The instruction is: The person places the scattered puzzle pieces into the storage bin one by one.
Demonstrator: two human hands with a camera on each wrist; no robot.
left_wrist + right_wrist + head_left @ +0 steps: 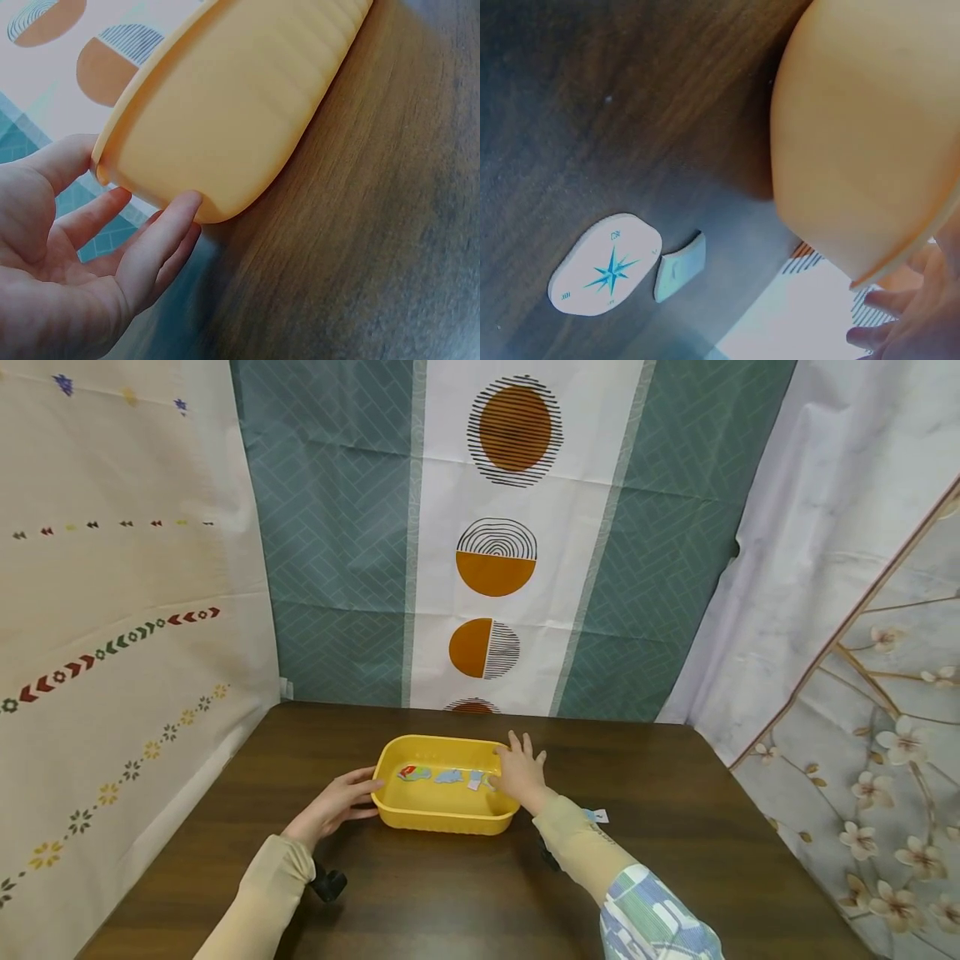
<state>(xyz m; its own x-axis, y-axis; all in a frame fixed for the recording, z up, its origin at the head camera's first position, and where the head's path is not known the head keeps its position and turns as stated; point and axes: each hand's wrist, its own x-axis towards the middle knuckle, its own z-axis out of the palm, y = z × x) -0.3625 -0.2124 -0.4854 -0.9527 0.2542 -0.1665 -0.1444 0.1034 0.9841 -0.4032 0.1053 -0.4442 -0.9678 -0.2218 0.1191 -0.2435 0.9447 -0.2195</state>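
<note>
A yellow plastic tray (pixel 442 822) stands on the dark wooden table, with several small flat printed pieces (pixel 449 776) lying inside. My left hand (pixel 341 802) holds its left end, the thumb at the rim and fingertips (pixel 187 202) against the outer wall. Over the right rim lies my right hand (pixel 522 774), its fingers spread and mostly straight, some pointing past the tray. Beneath the right forearm, a white rounded piece with a blue compass star (pixel 606 266) lies on the table. Beside it is a pale blue-green curved piece (pixel 681 266).
The wooden table (pixel 450 902) extends around the tray on all sides. A teal and white patterned curtain (pixel 337 527) hangs behind its far edge. Printed cloths hang at left (pixel 135 568) and right (pixel 862 735). A black wrist device (pixel 327 883) sits under the left wrist.
</note>
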